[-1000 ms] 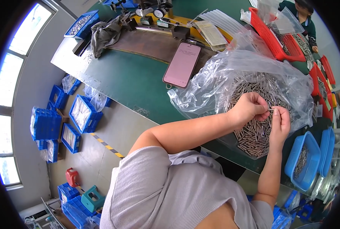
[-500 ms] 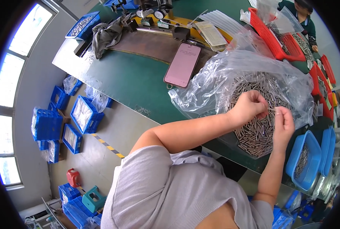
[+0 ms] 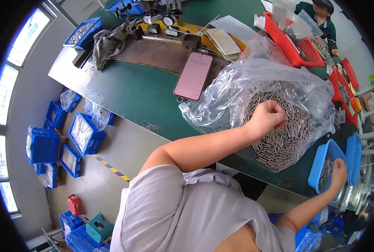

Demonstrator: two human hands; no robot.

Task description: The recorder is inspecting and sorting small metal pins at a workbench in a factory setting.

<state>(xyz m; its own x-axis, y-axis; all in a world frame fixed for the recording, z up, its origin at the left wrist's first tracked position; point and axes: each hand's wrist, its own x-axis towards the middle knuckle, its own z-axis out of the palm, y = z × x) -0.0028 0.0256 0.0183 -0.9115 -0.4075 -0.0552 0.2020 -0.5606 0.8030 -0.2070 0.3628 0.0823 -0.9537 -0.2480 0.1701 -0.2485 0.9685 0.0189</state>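
Over a heap of small metal pins (image 3: 281, 145), which lies in an opened clear plastic bag (image 3: 220, 94), my left hand (image 3: 267, 119) hovers with its fingers curled closed. Whatever may be between its fingertips is hidden. Farther right, my right hand (image 3: 339, 173) is at the right side of a light blue basket (image 3: 314, 174) with more metal pins (image 3: 326, 170) inside. Its fingers look bent together, and I cannot make out anything in them.
A pink-screened phone (image 3: 193, 76) lies left of the bag. Behind it stand dial gauges (image 3: 169, 20) on a metal bench plate. Red baskets (image 3: 279, 40) and a co-worker (image 3: 319, 19) are at the far right. Blue crates (image 3: 86, 134) stand on the floor at left.
My right hand has left the spot beside my left hand above the heap and moved right and nearer, to the light blue basket. My left hand stays over the pins, still closed.
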